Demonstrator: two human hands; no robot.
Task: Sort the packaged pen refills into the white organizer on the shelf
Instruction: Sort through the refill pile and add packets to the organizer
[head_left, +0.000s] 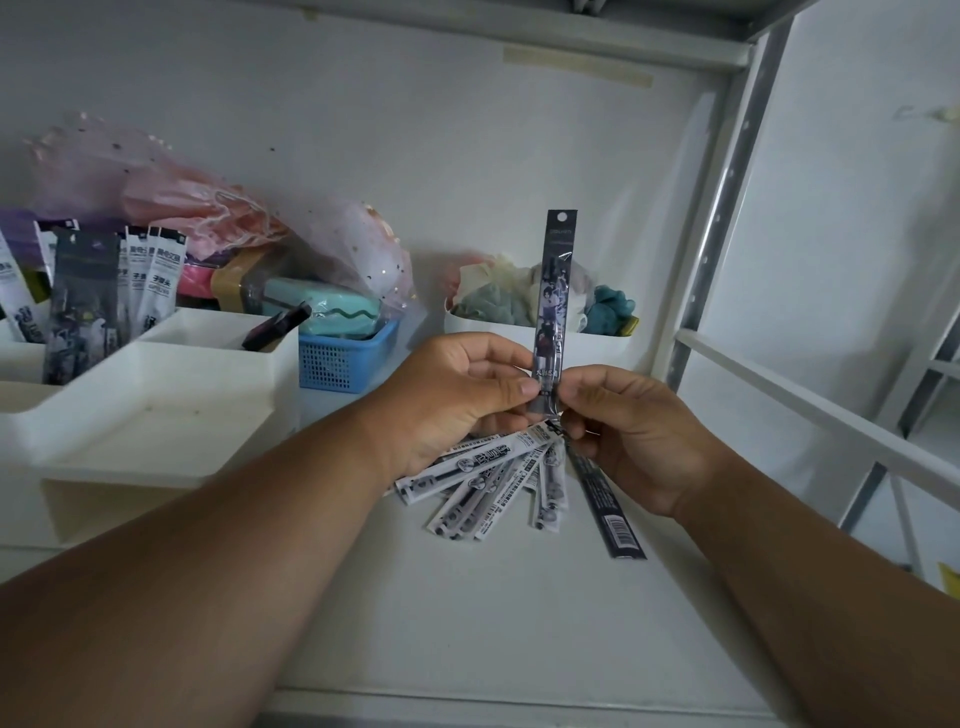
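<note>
At the far left, the tiered white plastic organizer (171, 405) sits on the white shelf (493, 613). Its rear compartments already hold upright refill packets (85, 291), dark ones grouped apart from white ones, probably so each kind stays together. Its front tray is shallow and open on top, so it looks easy to reach from above. Just right of it stand a blue mesh plastic basket (345, 358) and, further back, a white tub of crumpled cloth (540, 322).

The left hand (457, 400) curls its fingers around the gathered ends of a fan of white printed refill packets (483, 478), which splay downward. Its thumb and forefinger also pinch the foot of 1 slim dark illustrated refill packet (556, 291), held upright. The right hand (634, 441) pinches that same packet low down, apparently pulling it free of the bunch; whether it also grips the long black barcoded packet (605, 499) hanging below, I cannot tell.

To the right, a grey perforated metal upright (727, 197) and a white rail (810, 410) hem in that side. The open path to the organizer runs leftward over the shelf.
</note>
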